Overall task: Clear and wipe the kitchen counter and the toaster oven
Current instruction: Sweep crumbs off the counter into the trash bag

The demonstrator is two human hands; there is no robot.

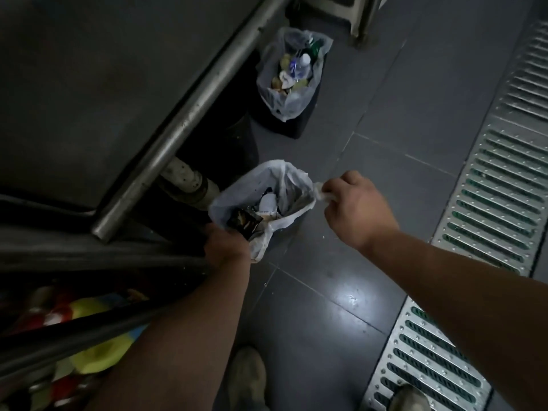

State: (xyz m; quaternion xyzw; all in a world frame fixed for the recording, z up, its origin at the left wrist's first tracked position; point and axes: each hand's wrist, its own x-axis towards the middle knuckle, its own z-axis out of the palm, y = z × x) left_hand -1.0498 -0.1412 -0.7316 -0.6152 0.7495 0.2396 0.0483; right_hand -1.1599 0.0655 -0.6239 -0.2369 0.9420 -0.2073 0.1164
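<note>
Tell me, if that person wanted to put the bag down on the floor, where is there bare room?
Bare dark tile lies between the held bag and the metal drain grate, and more between that bag and the lined bin further off. It is crowded under the counter rail, by the pipe, and near the shoes.

Open translucent trash bag (275, 185), holding wrappers, hangs above the floor.

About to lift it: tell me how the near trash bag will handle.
The near trash bag probably feels floppy, since its thin rim crumples where the right hand pinches it. Likely light, being only partly filled. The film may tear.
</note>
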